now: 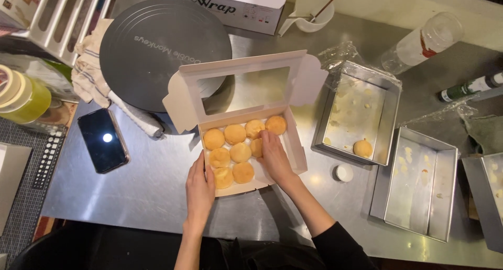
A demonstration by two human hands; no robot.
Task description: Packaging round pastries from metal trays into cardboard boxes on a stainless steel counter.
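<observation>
Here, every place is told from the pastry box.

Pastry box [296, 144]: pale cardboard, lying on the steel counter [152, 186], its windowed lid [246, 86] standing open at the far side.
Buns [234, 135]: round and golden, filling the left and middle of the box; the right strip shows bare bottom.
Right hand [273, 157]: inside the box, fingertips pinching one bun in the middle row, palm over the right part.
Left hand [200, 189]: at the box's near-left corner, fingers laid flat and spread along the left wall, gripping nothing.
Baking tin [390, 115]: just right of the box, greasy, with one bun [362, 148] in its near corner.
Paper cup [343, 172]: small, white, near the box's right wall.
Second tin [443, 189]: further right, past the first.
Phone [102, 140]: dark, well left of the box.
Round black lid [157, 44]: beyond the box, to the left, partly behind its open flap.
Cloth [89, 71]: beside that lid.
</observation>
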